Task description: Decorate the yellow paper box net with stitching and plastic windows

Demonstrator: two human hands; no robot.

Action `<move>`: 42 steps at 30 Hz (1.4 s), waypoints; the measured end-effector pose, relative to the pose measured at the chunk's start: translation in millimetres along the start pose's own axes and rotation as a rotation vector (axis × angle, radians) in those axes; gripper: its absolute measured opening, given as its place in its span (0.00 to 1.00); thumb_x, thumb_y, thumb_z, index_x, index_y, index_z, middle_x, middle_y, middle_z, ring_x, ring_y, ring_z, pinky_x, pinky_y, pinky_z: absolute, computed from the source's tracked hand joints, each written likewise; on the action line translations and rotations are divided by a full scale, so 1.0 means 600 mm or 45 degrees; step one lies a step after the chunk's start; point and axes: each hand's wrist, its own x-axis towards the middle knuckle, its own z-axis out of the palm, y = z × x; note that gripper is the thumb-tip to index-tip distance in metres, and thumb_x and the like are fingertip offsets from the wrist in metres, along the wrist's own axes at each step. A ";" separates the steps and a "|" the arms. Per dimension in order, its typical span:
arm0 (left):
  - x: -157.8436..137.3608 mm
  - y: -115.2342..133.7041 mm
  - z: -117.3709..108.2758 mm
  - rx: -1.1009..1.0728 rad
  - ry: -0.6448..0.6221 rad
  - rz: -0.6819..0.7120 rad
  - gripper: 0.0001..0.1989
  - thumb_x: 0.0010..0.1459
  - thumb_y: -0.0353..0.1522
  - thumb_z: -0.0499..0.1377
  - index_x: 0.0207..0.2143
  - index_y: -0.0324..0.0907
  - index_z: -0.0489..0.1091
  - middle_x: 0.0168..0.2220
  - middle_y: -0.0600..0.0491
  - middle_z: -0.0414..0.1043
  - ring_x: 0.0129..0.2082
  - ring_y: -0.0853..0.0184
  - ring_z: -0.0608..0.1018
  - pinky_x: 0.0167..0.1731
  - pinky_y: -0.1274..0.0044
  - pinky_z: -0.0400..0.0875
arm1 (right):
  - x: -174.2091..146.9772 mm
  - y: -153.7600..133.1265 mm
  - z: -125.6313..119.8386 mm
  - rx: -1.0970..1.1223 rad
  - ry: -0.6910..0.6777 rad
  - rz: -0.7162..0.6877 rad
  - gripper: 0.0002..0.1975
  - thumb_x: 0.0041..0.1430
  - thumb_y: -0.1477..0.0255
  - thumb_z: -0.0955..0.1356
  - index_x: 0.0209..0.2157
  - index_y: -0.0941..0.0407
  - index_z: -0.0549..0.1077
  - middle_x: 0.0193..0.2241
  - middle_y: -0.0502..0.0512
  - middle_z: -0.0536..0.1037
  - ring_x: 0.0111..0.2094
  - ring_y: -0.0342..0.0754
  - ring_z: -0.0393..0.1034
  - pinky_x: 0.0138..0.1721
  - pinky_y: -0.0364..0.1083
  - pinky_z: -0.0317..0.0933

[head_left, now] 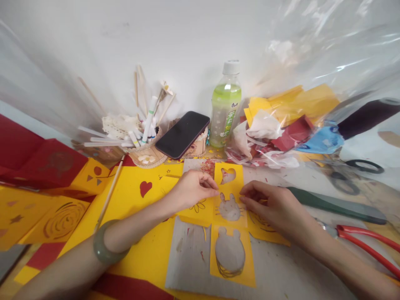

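Note:
My left hand [195, 189] reaches in from the lower left, fingertips pinched at the left edge of a yellow paper [235, 188] with heart-shaped and rabbit-shaped cut-outs. On the opposite edge, the thumb and fingers of my right hand [270, 200] are drawn together against the same paper. Below it lies a yellow paper piece [248, 260] with a bear-head cut-out and scribbled pen lines. Grey board [187, 266] shows underneath. Part of a yellow piece with curved lines [275, 234] shows under my right hand.
A phone [184, 134] rests on small decorated holders beside a green drink bottle [226, 108]. Clear plastic with paper scraps [296, 129] fills the back right. A dark green tool [337, 206] and red-handled pliers [365, 239] lie right; a thin stick [109, 193] lies left.

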 end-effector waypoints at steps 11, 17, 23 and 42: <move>-0.005 0.002 0.001 0.028 0.007 -0.001 0.02 0.45 0.26 0.62 0.23 0.39 0.70 0.24 0.56 0.72 0.27 0.71 0.73 0.31 0.79 0.66 | -0.004 -0.002 0.001 -0.118 0.069 -0.045 0.08 0.54 0.67 0.62 0.26 0.54 0.70 0.23 0.52 0.75 0.24 0.45 0.68 0.25 0.43 0.61; -0.004 -0.003 0.002 0.046 0.003 0.037 0.02 0.45 0.26 0.62 0.23 0.39 0.70 0.24 0.56 0.72 0.27 0.71 0.73 0.31 0.79 0.66 | -0.004 0.001 0.003 -0.154 0.074 -0.034 0.08 0.54 0.67 0.62 0.26 0.54 0.70 0.23 0.51 0.75 0.24 0.45 0.68 0.26 0.44 0.61; -0.001 -0.003 0.002 0.083 0.027 0.047 0.02 0.44 0.27 0.62 0.23 0.40 0.71 0.26 0.55 0.74 0.28 0.70 0.74 0.32 0.78 0.66 | -0.005 0.001 0.003 -0.146 0.094 -0.060 0.06 0.53 0.69 0.63 0.25 0.54 0.69 0.24 0.52 0.75 0.25 0.45 0.69 0.26 0.44 0.62; 0.001 -0.016 0.001 0.228 0.062 0.138 0.04 0.46 0.29 0.61 0.27 0.41 0.74 0.29 0.54 0.76 0.29 0.69 0.76 0.31 0.78 0.67 | -0.001 -0.003 0.007 -0.330 0.153 -0.133 0.06 0.52 0.72 0.62 0.24 0.54 0.69 0.26 0.53 0.74 0.25 0.46 0.68 0.28 0.45 0.62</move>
